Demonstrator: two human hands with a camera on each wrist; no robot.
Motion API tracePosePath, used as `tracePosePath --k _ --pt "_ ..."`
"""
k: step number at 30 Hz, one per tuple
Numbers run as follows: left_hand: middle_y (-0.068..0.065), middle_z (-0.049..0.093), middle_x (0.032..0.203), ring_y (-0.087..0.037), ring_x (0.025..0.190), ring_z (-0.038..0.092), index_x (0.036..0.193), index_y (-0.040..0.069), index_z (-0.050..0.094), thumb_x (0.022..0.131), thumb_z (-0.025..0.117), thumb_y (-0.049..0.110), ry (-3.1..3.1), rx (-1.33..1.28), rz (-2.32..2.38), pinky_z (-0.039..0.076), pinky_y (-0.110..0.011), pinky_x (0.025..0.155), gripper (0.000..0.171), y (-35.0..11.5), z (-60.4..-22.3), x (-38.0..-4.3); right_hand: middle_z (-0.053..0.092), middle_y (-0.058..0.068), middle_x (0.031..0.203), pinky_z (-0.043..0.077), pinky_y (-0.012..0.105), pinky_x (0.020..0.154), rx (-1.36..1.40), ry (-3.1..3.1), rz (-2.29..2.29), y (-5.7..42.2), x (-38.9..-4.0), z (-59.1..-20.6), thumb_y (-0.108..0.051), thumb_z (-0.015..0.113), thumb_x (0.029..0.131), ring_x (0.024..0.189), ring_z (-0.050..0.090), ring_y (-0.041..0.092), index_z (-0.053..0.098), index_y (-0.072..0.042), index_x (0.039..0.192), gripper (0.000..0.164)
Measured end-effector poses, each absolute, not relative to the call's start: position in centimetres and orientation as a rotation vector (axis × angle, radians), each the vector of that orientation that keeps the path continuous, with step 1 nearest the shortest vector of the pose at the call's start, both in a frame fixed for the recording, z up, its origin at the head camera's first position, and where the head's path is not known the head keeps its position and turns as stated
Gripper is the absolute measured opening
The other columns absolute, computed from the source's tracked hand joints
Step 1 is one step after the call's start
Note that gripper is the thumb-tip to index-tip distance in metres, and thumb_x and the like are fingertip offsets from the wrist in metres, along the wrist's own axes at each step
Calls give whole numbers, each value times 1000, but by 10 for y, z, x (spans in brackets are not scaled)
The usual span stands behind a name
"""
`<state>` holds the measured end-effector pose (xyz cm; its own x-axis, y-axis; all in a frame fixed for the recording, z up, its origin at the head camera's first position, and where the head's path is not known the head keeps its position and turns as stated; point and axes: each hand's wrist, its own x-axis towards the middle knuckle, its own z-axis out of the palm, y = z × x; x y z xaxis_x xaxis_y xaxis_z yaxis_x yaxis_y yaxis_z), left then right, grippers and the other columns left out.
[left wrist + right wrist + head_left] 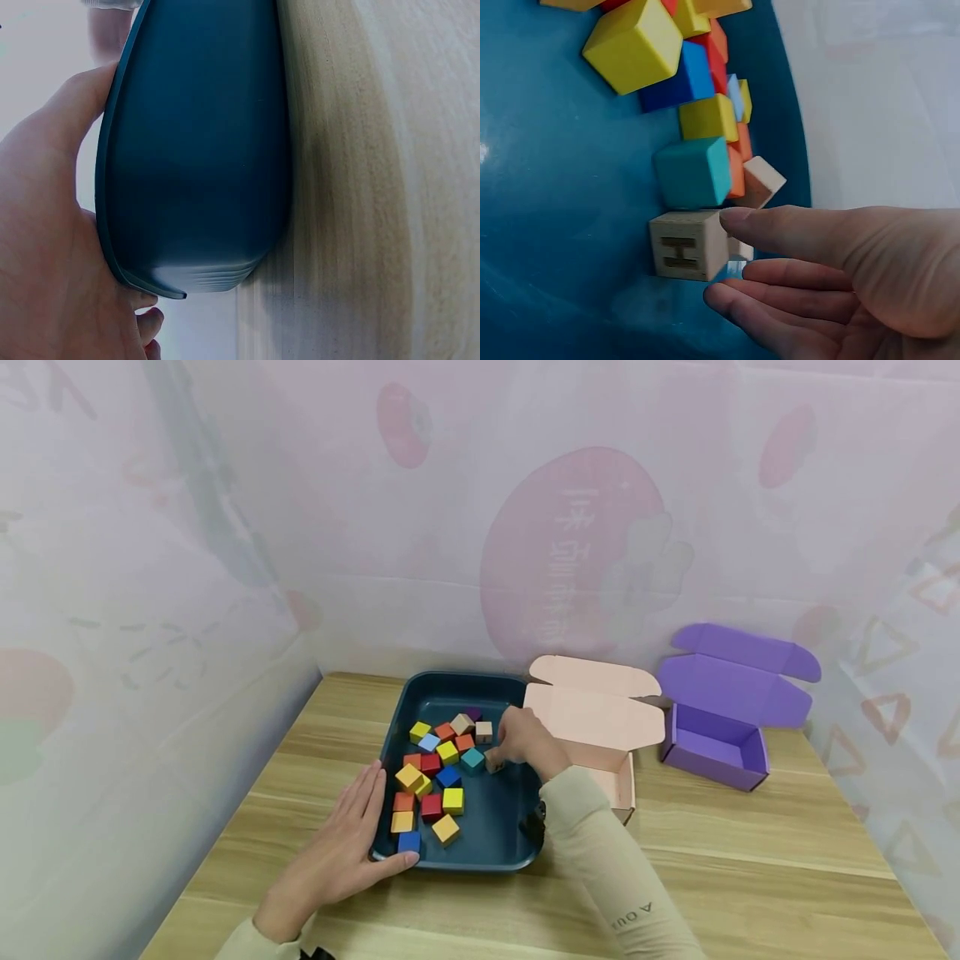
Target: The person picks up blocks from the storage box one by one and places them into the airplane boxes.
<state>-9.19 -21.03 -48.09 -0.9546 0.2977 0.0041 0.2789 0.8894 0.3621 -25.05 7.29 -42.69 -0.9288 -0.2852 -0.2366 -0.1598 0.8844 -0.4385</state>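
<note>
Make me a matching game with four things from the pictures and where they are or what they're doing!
1. purple cardboard box
2. plain wooden cube marked H
3. person's left hand
4. dark blue rectangular tray

A. touching the tray's edge
B. beside the right hand's thumb
C. standing with its lid open
D. holding many colourful cubes

Pairs: 1-C; 2-B; 3-A; 4-D

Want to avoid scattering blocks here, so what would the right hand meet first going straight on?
Probably the lettered wooden block beside the teal block: it lies at the fingers of the right hand, though whether they touch it is unclear.
</note>
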Motion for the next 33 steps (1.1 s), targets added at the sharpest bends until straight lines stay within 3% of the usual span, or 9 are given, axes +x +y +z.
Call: tracePosePath --k 5,12,15,20,24,33 --pt "-16 6 179 -41 165 14 169 3 13 88 62 80 3007 460 551 22 -66 130 122 -210 -482 -92 56 1 67 47 26 57 -305 2757 -542 70 -254 -433 -23 89 86 67 54 17 76 -7 70 26" --pt "-16 6 179 -41 165 14 169 3 13 88 61 80 3009 464 555 22 -67 130 122 -210 -483 -91 36 0 54 33 25 47 -354 2733 -526 68 -257 -437 -22 88 87 50 39 15 63 -8 54 44" --pt "-16 5 180 -41 165 13 170 4 12 88 62 79 3009 468 571 21 -67 130 122 -210 -483 -91 34 -2 50 31 25 45 -377 2734 -536 69 -257 -438 -21 88 87 47 38 14 58 -10 51 49" --pt "-15 5 180 -40 165 13 170 4 12 88 62 79 3013 470 572 21 -66 130 122 -210 -484 -91 37 -3 47 31 24 46 -399 2741 -551 71 -255 -433 -19 85 90 48 40 13 69 -5 58 39" --pt "-15 5 180 -40 165 13 170 4 11 88 62 79 3011 464 572 21 -66 130 122 -210 -485 -91 33 -3 48 27 25 45 -415 2739 -576 74 -252 -423 -21 82 93 47 33 14 74 0 64 37" --pt "-16 4 180 -40 165 13 170 4 10 89 63 78 3011 472 572 21 -66 130 122 -211 -483 -92 30 -3 50 26 26 46 -429 2745 -626 93 -241 -400 -26 82 94 50 29 14 71 -7 59 41"
